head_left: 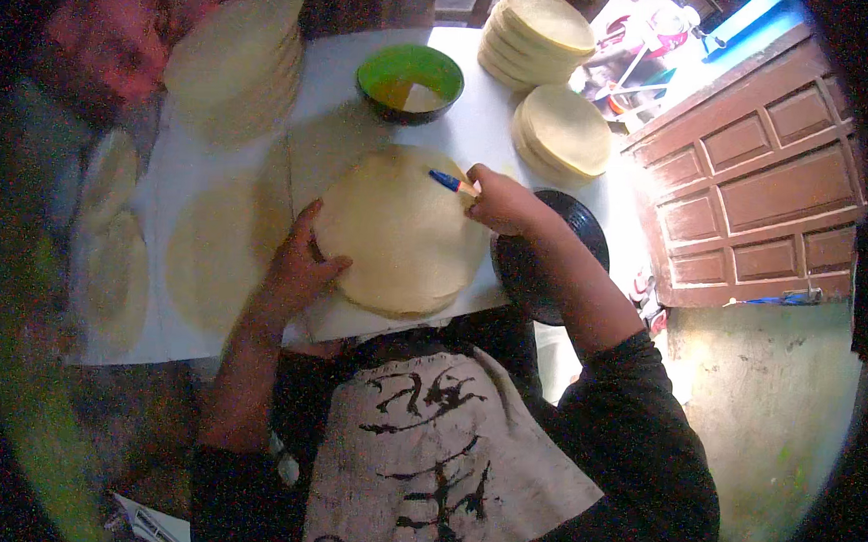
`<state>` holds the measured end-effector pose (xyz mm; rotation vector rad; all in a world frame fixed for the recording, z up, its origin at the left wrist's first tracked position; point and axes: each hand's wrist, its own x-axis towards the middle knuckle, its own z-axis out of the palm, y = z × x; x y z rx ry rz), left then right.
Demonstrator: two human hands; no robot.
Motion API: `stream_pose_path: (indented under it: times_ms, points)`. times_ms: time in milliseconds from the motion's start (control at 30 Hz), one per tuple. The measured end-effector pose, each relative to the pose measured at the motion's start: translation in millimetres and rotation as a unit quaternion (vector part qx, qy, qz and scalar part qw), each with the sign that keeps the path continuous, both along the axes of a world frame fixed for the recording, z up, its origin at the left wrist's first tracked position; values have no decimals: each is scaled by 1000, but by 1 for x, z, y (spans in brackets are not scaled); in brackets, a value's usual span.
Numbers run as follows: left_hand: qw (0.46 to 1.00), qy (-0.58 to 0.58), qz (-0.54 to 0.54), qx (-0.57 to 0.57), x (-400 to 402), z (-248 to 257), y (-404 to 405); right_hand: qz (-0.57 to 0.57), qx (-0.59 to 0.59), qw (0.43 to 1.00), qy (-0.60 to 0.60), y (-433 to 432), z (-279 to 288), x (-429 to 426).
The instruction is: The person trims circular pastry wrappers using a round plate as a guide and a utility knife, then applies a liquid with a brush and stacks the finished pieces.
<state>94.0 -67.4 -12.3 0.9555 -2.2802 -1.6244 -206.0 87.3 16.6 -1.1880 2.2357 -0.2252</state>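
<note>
A stack of thin, round, pale dough sheets point(400, 227) lies flat near the front edge of the white table. My left hand point(309, 256) rests at the stack's left rim, thumb and fingers spread apart. In my right hand point(497, 201) is a small brush-like tool point(446, 180) with a blue end and a light handle. Its blue end points left over the upper right of the top sheet; contact is not clear. Beyond the stack stands a green bowl point(412, 69) with a dark outside and something pale inside.
Taller stacks of round sheets stand at the back left point(233, 63) and back right point(535, 38), with a lower stack point(562, 132) nearer. Single sheets point(212, 256) lie left on the white table point(331, 142). A dark round ribbed object point(520, 274) sits under my right forearm. A brown panelled door point(753, 174) stands right.
</note>
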Motion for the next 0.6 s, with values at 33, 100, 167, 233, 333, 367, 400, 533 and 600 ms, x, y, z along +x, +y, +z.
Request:
stream_pose_path:
  times_ms: [33, 100, 167, 233, 333, 367, 400, 533, 600]
  points:
    - [1000, -1, 7, 15, 4, -5, 1, -8, -14, 1000, -3, 2, 2, 2]
    - [1000, -18, 15, -4, 3, -8, 0, -20, -17, 1000, -8, 4, 8, 1]
    - [1000, 1, 19, -7, 5, -5, 3, -27, -26, 999, 20, 7, 12, 4]
    - [994, -12, 11, -108, 3, 3, 10, -45, -62, 996, 51, 4, 18, 10]
    - [939, -66, -32, -335, 6, 5, 24, 9, -233, 972, 19, -10, 31, 35]
    - [925, -70, -59, -369, 8, 2, 29, 40, -301, 953, 3, -19, 30, 45]
    - [911, -78, -82, -396, 10, -4, 31, 73, -369, 927, -15, -28, 31, 57]
    - [871, -95, -138, -461, 16, -38, 30, 110, -233, 947, 193, -60, 29, 94]
    - [873, -83, -132, -462, 18, -39, 34, 88, -130, 972, 178, -64, 10, 100]
